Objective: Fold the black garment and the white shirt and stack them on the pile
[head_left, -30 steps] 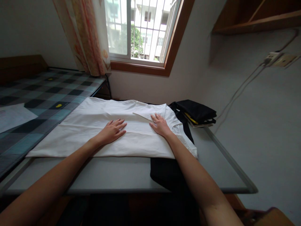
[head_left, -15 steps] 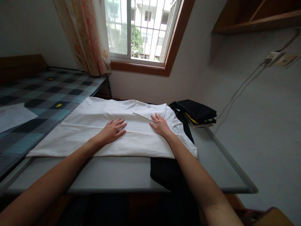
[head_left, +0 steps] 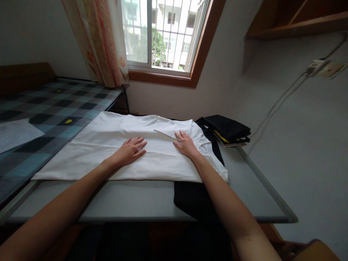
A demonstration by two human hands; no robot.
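Note:
A white T-shirt (head_left: 89, 156) lies spread sideways on the grey table, its neckline toward the right and its hem toward the left. One sleeve is folded inward across the far right part. My left hand (head_left: 131, 151) rests flat on the middle of the shirt, fingers apart. My right hand (head_left: 186, 144) lies flat beside the folded sleeve, its fingertips touching the sleeve's edge. Black cloth (head_left: 190, 199) shows from under the shirt at the near right and hangs over the table's front edge; the rest of it is hidden.
At the back right of the table (head_left: 130, 199) sits a folded black stack (head_left: 227, 127) with something yellow in it. A checked bed (head_left: 89, 96) with paper sheets (head_left: 19, 134) adjoins on the left. A cable (head_left: 280, 98) runs down the right wall from a socket (head_left: 317, 67).

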